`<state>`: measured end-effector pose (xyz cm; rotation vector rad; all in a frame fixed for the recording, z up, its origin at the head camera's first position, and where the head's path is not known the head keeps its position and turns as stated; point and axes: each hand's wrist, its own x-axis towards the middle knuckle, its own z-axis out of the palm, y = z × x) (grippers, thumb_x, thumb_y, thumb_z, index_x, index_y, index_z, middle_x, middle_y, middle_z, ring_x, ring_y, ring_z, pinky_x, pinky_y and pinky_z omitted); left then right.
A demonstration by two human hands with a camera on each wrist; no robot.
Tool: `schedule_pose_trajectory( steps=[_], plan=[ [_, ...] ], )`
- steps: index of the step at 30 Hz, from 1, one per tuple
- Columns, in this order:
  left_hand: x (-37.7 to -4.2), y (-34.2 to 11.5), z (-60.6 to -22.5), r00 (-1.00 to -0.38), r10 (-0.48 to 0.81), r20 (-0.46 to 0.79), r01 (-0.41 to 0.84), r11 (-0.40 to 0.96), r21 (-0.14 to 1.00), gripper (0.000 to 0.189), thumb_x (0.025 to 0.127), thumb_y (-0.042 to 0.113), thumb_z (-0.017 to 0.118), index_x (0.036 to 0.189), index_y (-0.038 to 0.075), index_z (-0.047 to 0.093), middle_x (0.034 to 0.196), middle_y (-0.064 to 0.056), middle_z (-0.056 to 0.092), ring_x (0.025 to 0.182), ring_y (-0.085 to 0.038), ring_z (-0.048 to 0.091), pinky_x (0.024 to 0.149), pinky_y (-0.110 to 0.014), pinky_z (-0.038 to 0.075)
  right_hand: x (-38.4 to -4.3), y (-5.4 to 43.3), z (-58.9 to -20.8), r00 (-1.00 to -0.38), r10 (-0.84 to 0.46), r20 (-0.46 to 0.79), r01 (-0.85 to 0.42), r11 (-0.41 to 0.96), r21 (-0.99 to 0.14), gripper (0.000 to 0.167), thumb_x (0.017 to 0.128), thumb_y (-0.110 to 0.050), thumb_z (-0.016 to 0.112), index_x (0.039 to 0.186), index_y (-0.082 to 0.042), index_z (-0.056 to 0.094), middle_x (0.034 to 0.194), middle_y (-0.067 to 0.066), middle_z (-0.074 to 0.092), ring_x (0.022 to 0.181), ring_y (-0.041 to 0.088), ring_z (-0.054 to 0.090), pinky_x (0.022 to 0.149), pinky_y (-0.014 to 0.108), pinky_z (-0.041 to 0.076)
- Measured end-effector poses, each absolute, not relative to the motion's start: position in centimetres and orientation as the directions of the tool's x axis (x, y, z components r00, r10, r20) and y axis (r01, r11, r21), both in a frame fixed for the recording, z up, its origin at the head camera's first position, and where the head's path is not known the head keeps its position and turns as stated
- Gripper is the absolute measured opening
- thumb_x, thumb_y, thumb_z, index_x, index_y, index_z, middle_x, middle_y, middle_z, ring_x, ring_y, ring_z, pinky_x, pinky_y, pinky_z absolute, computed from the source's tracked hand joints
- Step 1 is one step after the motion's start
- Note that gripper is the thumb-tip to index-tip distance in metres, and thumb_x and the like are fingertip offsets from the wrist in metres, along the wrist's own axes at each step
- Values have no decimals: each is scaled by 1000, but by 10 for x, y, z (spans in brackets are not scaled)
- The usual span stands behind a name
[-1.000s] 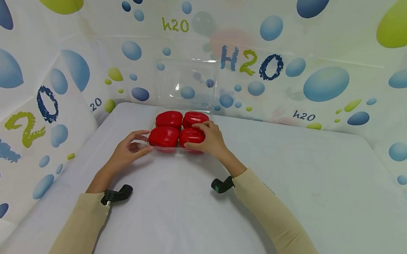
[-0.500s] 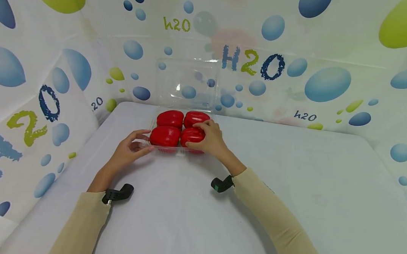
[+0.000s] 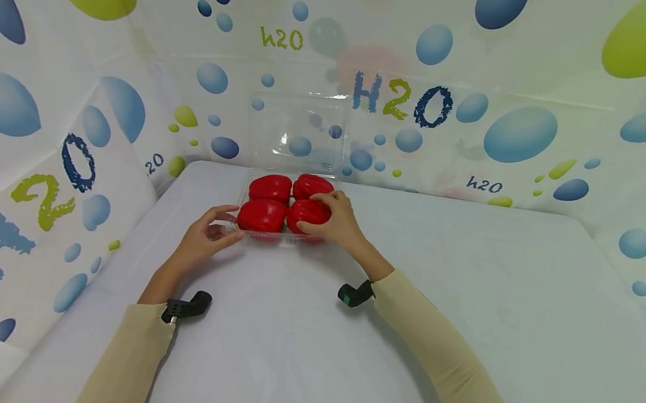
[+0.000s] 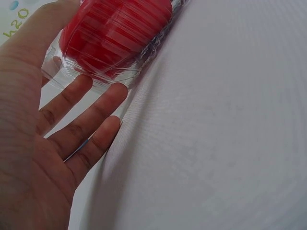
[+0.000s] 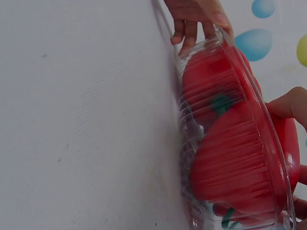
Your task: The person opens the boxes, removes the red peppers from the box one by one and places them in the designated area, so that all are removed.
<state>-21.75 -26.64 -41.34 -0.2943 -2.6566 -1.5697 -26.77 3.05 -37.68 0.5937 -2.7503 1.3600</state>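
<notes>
Right hand (image 3: 341, 220) pinches a glossy red bell-pepper-shaped piece (image 3: 305, 213), thumb to the near side, fingers opposite. That piece sits in the front right of a clear, ribbed plastic container (image 3: 287, 239), its top above the rim.

Left hand (image 3: 201, 240): fingers spread, tips at the container's left end. Touching or just beside, hard to tell for each finger.

Handling, my judgement: hold the red piece by its firm sides; ease it down or turn it gently, without leaning on the thin rim. Left hand should brace the end lightly, no squeezing, as the wall probably flexes. Mind the neighbouring pieces, packed close.

Count: red pieces, four, two front, two back, all in the container. Container, one. Clear flat lid (image 3: 298, 127), one, raised behind. Green stems, two made out in the right wrist view; others hidden. White-covered worktop (image 3: 285, 335), one.
</notes>
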Motion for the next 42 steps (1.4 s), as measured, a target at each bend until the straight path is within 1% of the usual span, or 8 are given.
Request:
schedule_pose_trajectory(
  steps=[3,10,13,16,24,33,36,42],
  plan=[
    [-217,-266,-413,-978,146,147,199,465,863,62,90,22,71,145,14,42,127,-16,55,94,-9,60,81,-10,47,-267,30,-378,-928,-324,183,-341,548,-763,59,77,-23,81,130,-9,57,131,15,45,128,30,39,91,45,53],
    [-217,-266,-412,-978,147,148,201,472,858,62,90,23,70,145,15,42,127,-15,55,98,-15,59,82,-10,47,-268,30,-379,-927,-318,200,-349,529,-774,58,79,-25,78,130,-9,57,130,16,46,126,31,40,92,45,53],
    [-217,-266,-412,-978,147,148,201,476,856,62,90,22,70,145,15,42,127,-15,55,97,-16,59,82,-10,47,-268,30,-379,-925,-316,209,-352,514,-782,57,80,-25,78,130,-9,57,129,16,46,126,31,41,92,45,53],
    [-217,-266,-412,-977,149,151,205,476,855,63,90,22,71,145,14,42,127,-15,55,97,-14,59,82,-10,47,-269,30,-380,-922,-318,221,-361,500,-787,57,79,-24,78,130,-8,57,129,16,46,126,31,41,92,45,53],
    [-217,-267,-415,-974,152,167,220,471,854,62,90,20,70,145,13,42,126,-16,55,92,-3,59,82,-9,47,-266,30,-382,-913,-317,258,-388,473,-791,57,78,-23,78,129,-7,57,127,17,47,125,32,42,91,46,53],
    [-218,-266,-413,-977,148,151,204,480,853,63,90,22,70,146,14,42,128,-15,54,97,-11,59,82,-10,46,-264,30,-381,-921,-287,263,-372,449,-813,58,79,-22,78,131,-9,55,128,15,47,124,30,43,91,45,53],
    [-218,-266,-413,-977,148,155,208,477,854,62,90,22,70,145,14,42,127,-15,55,97,-11,59,82,-10,47,-264,30,-381,-921,-284,267,-372,436,-819,58,79,-22,78,130,-9,55,127,15,48,124,30,44,91,45,54],
    [-218,-266,-415,-975,151,165,218,468,856,61,90,21,70,144,13,43,126,-16,55,94,-5,59,83,-10,47,-264,31,-383,-919,-285,271,-374,418,-828,58,79,-23,78,130,-9,55,128,15,47,124,30,43,91,44,53]
  ],
)
